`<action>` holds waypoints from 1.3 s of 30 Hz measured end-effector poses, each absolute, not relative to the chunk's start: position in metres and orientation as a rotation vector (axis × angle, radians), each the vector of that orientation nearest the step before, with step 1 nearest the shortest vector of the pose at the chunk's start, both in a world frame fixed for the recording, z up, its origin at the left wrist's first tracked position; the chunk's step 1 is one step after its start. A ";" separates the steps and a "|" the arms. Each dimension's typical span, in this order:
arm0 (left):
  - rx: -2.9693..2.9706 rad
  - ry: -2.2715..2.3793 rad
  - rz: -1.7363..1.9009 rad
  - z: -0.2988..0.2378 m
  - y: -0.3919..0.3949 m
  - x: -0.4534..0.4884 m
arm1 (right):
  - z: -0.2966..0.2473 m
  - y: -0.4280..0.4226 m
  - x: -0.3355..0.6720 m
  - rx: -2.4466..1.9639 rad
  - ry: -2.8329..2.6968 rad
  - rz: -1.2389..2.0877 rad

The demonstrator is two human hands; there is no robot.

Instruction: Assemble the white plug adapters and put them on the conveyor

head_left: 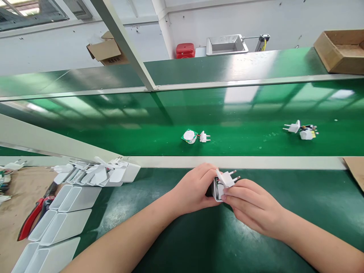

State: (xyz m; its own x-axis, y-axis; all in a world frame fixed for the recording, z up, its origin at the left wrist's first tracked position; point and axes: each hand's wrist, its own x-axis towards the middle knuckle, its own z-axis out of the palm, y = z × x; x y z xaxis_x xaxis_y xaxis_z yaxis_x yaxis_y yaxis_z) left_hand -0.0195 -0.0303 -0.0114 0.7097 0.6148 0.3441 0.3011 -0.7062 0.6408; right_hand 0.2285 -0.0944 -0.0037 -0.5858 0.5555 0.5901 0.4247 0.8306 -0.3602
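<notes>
My left hand [196,187] is closed round a white plastic charger housing [218,190], its open end facing right. Inside that opening, part of a circuit board and a white piece show. At the mouth of the housing a white two-pin plug cap [226,179] sits tilted, its pins pointing right. The fingers of my right hand [251,204] are pinched together at the cap's lower edge and the housing's rim. My left palm and the right thumb hide part of the housing.
On the green belt lie a board with attached plug [204,137] and another such assembly [306,134]. To the left stand empty white housings [76,199], several filled housings with plugs [99,172], and red-handled pliers [31,220]. A pale rail [241,162] separates belt and bench.
</notes>
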 end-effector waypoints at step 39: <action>2.303 0.714 0.624 -0.012 -0.029 -0.017 | -0.016 -0.099 0.229 -0.789 -2.252 0.449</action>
